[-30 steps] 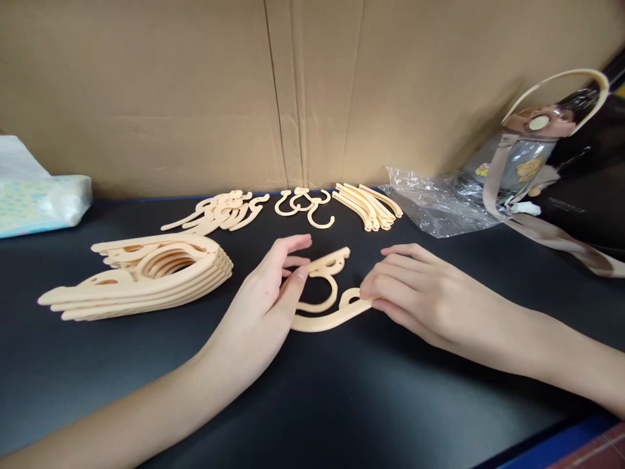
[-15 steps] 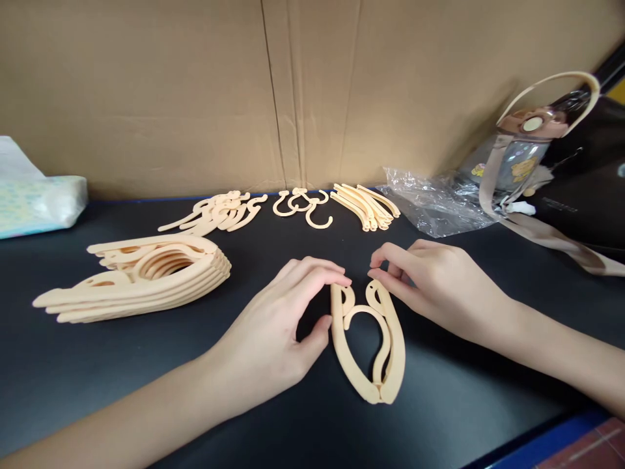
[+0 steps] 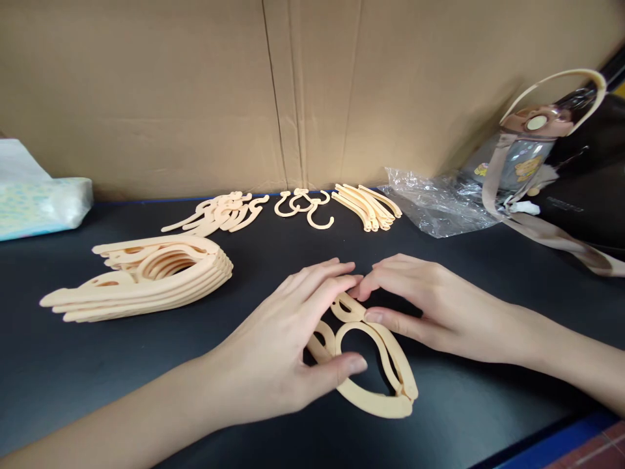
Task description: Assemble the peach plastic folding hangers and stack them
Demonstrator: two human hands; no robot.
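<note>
A cream plastic folding hanger (image 3: 378, 404) lies folded on the black table, tilted with its joined end toward the lower right. My right hand (image 3: 434, 306) has its thumb on the hanger's right arm and its fingers curled around the far end of that arm. Over the left arm reaches my left hand (image 3: 288, 345), fingers stretched toward the far end and thumb apart above the hanger. It covers part of the left arm, and its contact there is partly hidden. The fingertips of both hands meet or nearly meet.
A stack of folded hangers (image 3: 146, 280) lies at the left. Along the back are loose shaped pieces (image 3: 222, 212), several hooks (image 3: 319, 225) and a pile of curved arms (image 3: 368, 207). Clear plastic wrap (image 3: 434, 205), a strapped bottle (image 3: 525, 156), a black bag (image 3: 590, 176) and a tissue pack (image 3: 43, 205) surround them.
The hanger has turned, its joined end swinging right and its free ends shifting left. My left hand has moved over its left arm. My right thumb has come down onto its right arm.
</note>
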